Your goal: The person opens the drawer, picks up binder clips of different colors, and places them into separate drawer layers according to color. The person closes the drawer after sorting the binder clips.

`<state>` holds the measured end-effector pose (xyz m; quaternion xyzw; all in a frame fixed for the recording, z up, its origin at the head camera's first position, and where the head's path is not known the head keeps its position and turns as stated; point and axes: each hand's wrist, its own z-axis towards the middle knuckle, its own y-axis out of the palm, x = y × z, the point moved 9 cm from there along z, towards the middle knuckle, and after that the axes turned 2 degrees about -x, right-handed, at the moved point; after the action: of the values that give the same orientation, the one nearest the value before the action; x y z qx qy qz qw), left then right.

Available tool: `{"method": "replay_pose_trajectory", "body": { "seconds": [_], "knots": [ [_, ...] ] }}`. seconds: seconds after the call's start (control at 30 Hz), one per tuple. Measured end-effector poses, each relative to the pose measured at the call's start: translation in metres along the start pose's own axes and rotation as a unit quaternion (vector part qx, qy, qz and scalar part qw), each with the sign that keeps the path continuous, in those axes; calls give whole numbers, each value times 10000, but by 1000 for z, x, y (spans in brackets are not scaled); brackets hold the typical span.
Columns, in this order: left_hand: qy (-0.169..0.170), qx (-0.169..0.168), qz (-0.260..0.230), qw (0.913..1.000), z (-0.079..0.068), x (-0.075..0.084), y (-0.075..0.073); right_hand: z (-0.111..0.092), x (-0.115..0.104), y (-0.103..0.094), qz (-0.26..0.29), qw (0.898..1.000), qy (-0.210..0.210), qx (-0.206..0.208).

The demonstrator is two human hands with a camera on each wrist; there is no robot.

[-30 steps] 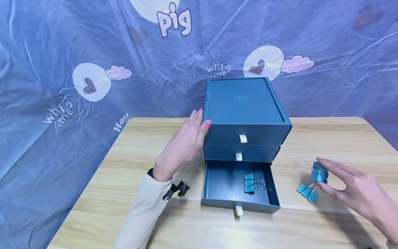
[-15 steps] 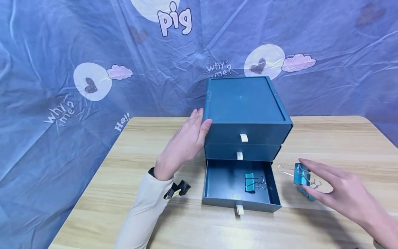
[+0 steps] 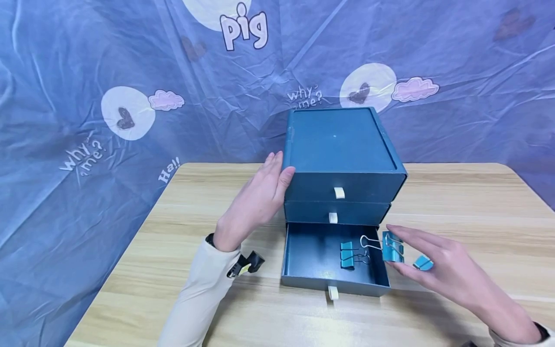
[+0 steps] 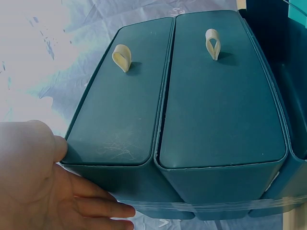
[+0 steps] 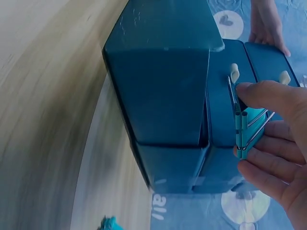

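My left hand [image 3: 253, 205] rests against the left side of a dark blue desktop drawer unit [image 3: 342, 140], fingers extended and thumb at the front corner. In the left wrist view the fingers [image 4: 103, 207] lie along its side. The bottom drawer [image 3: 312, 253] is pulled out, and a teal binder clip [image 3: 347, 255] lies in its right half. Between thumb and fingertips, my right hand [image 3: 464, 270] pinches another teal binder clip [image 3: 392, 246], with its wire handles spread. That clip is above the drawer's right wall, one handle reaching over the inside.
A smaller teal binder clip [image 3: 423, 262] shows on the wooden table [image 3: 173, 270] through the gap between right thumb and fingers; anything beside it is hidden. The upper two drawers are closed, each with a white pull tab [image 3: 339, 193]. A blue printed cloth [image 3: 243, 106] hangs behind.
My right hand has carried the pinched binder clip leftward, from over the small clips on the table to the right wall of the bottom drawer. The left hand stays put.
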<state>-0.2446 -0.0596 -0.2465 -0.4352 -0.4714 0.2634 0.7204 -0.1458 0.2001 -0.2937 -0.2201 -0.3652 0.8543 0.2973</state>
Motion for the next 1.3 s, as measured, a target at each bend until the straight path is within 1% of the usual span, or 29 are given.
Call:
{"method": "replay_pose_trajectory", "body": {
  "seconds": [0.17,0.4,0.57,0.7,0.77,0.87,1.0,1.17,1.3],
  "knots": [
    [38,31,37,10000,1,2,0,6,-7,9,271,9996,-95,-75],
    [-19,12,73,10000,1,-1,1,15,-17,27,628,9969,-124,-455],
    [5,32,35,10000,1,1,1,22,-27,40,866,9943,-100,-617],
    [-30,21,63,10000,1,0,1,30,-38,53,1032,9912,10,-834],
    [-66,-18,84,9999,1,-1,2,34,-42,60,1008,9902,55,-964],
    [-72,-50,52,9999,3,-1,2,39,-45,69,919,9893,141,-1121],
    [-12,4,49,10000,5,1,1,45,-43,81,835,9871,321,-1330],
    [-20,-26,96,9999,5,0,1,49,-42,100,885,9775,647,-1804],
    [-33,-25,60,10000,4,-1,2,51,-43,114,968,9713,718,-2052]
  ]
}}
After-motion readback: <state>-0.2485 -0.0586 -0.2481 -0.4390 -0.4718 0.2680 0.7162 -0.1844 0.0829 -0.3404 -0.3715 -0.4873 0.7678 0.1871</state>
